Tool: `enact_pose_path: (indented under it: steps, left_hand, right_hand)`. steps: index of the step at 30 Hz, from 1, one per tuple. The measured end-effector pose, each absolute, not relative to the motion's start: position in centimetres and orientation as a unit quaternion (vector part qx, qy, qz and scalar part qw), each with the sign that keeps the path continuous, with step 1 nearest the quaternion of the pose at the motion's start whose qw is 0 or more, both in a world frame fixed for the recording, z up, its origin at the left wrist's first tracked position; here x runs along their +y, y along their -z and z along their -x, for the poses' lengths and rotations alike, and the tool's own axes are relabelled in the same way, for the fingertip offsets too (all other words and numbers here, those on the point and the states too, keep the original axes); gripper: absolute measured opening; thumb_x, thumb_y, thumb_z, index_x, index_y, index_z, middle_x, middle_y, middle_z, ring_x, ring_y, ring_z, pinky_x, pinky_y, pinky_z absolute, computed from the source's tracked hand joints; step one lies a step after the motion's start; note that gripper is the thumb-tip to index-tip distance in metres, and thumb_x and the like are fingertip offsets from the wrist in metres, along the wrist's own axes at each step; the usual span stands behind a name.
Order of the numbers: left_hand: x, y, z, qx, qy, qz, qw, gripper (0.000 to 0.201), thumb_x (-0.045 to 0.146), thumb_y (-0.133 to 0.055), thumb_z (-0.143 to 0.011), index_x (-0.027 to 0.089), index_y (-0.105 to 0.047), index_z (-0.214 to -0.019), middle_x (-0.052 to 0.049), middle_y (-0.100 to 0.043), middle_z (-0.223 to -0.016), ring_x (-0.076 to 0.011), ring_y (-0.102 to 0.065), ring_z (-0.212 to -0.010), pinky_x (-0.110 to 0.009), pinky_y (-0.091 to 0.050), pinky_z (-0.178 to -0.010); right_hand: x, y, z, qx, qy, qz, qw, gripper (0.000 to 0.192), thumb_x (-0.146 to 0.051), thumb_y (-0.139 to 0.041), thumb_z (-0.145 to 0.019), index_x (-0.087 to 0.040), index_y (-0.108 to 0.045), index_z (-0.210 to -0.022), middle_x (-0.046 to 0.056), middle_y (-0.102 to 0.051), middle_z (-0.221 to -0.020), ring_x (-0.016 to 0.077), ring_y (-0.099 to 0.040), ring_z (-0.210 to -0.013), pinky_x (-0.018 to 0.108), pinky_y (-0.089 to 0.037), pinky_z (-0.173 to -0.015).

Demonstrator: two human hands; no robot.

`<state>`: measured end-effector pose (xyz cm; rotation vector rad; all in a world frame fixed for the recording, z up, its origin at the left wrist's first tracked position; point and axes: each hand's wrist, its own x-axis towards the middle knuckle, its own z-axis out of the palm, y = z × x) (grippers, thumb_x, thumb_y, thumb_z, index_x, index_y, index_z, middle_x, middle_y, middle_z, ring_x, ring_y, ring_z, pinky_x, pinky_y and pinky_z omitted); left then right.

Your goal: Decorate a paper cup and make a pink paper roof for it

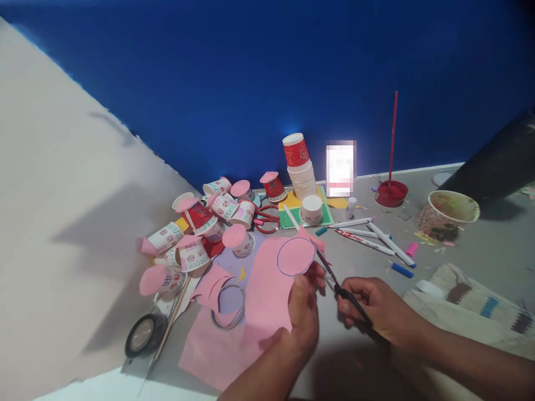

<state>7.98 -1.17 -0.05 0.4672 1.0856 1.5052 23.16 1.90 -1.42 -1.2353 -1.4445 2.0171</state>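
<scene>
My left hand (303,314) pinches a piece of pink paper (296,257) by its lower right edge, thumb on top. A blue circle is drawn on that paper. In my right hand (371,305) is a pair of dark-handled scissors (328,266), its blades pointing up and left at the paper's right edge beside the circle. How far the blades are apart I cannot make out. Below the held piece lies a larger pink sheet (267,301), and pink offcuts (213,284) lie left of it near a grey ring (241,314).
Decorated paper cups (194,253) with pink paper discs crowd the left. Behind stand a cup stack (303,181) and an upturned white cup (311,209). Markers (363,234) lie right of centre, near a patterned tub (437,220) and a cloth (468,301). Black tape (144,336) lies lower left.
</scene>
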Motion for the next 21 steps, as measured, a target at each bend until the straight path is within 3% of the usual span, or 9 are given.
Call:
enact_pose_path:
  steps: [3, 9, 12, 15, 21]
  left_hand:
    - [-0.2, -1.1, -7.8, 0.442, -0.671, -0.17, 0.57, 0.064, 0.081, -0.071, -0.076, 0.018, -0.068, -0.088, -0.002, -0.061, -0.074, -0.0156, -0.05, -0.066, -0.029, -0.042, -0.064]
    - [0.4, -0.7, -6.6, 0.457, -0.641, -0.086, 0.611, 0.046, 0.059, -0.083, -0.075, 0.019, -0.062, -0.084, 0.003, -0.057, -0.065, -0.0118, -0.049, -0.058, -0.024, -0.038, -0.057]
    - [-0.2, 0.1, -6.4, 0.512, -0.613, -0.107, 0.592, 0.053, 0.067, -0.08, -0.076, 0.016, -0.067, -0.08, -0.001, -0.061, -0.067, -0.0137, -0.053, -0.065, -0.026, -0.044, -0.066]
    - [-0.9, 0.6, -6.4, 0.538, -0.588, -0.13, 0.59, 0.063, 0.077, -0.072, -0.078, 0.015, -0.072, -0.082, -0.005, -0.066, -0.076, -0.0187, -0.06, -0.078, -0.03, -0.048, -0.08]
    - [-1.6, 0.7, -6.5, 0.572, -0.541, -0.152, 0.597, 0.07, 0.087, -0.063, -0.077, 0.018, -0.07, -0.076, -0.006, -0.068, -0.073, -0.0226, -0.063, -0.077, -0.034, -0.048, -0.08]
  right_hand:
    - [1.8, 1.5, -23.1, -0.508, -0.717, 0.439, 0.187, 0.057, -0.07, -0.085, -0.062, -0.021, -0.056, -0.066, -0.001, -0.062, -0.058, 0.0125, -0.048, -0.053, 0.027, -0.036, -0.055]
    - [2.1, 1.8, -23.5, -0.515, -0.734, 0.414, 0.155, 0.067, -0.082, -0.08, -0.062, -0.02, -0.056, -0.064, -0.001, -0.057, -0.056, 0.0096, -0.039, -0.052, 0.025, -0.029, -0.052]
    - [2.2, 1.7, -23.8, -0.51, -0.752, 0.401, 0.119, 0.077, -0.094, -0.07, -0.061, -0.019, -0.056, -0.067, -0.002, -0.054, -0.056, 0.0074, -0.033, -0.047, 0.024, -0.024, -0.046]
    - [2.2, 1.5, -24.0, -0.514, -0.754, 0.396, 0.1, 0.083, -0.099, -0.065, -0.06, -0.018, -0.058, -0.073, 0.0, -0.056, -0.059, 0.0074, -0.034, -0.047, 0.023, -0.023, -0.045]
    - [2.3, 1.1, -24.2, -0.528, -0.754, 0.372, 0.114, 0.082, -0.098, -0.064, -0.064, -0.017, -0.058, -0.074, 0.0, -0.054, -0.061, 0.0079, -0.037, -0.051, 0.023, -0.025, -0.046]
